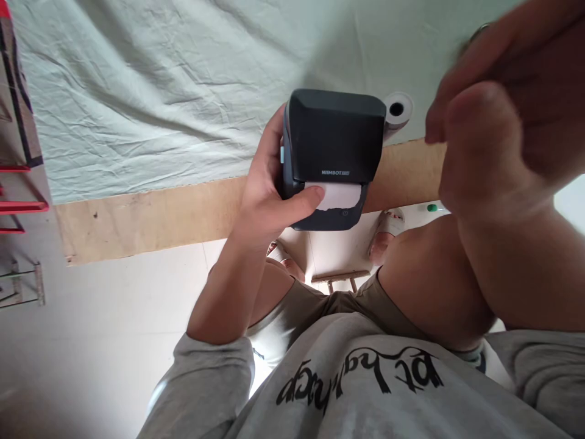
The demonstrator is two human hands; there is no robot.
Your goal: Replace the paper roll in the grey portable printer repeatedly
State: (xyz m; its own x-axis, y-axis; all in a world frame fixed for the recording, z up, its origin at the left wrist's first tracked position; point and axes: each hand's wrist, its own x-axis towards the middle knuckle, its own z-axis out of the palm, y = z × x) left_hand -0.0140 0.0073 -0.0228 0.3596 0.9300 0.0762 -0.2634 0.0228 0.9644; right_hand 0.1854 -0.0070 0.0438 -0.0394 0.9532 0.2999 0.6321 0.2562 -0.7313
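Observation:
A dark label printer (338, 134) marked NIIMBOT is gripped in my left hand (274, 189), over the table's front edge. My left thumb presses on the white paper (345, 194) coming out of the printer's slot. A white paper roll (399, 110) with a dark core stands on the cloth, just behind the printer's right side. My right hand (493, 128) is raised close to the camera at the upper right, apart from the printer. Its fingers are bent in and slightly blurred, with the thumb against them; whatever they hold, if anything, is hidden.
A pale green wrinkled cloth (150, 91) covers the table, leaving a bare wooden edge (150, 219) in front. Red-and-metal racks (22, 207) stand at the far left. Below are my legs, a small wooden stool (340, 276) and a green cap-like object (432, 208) on the floor.

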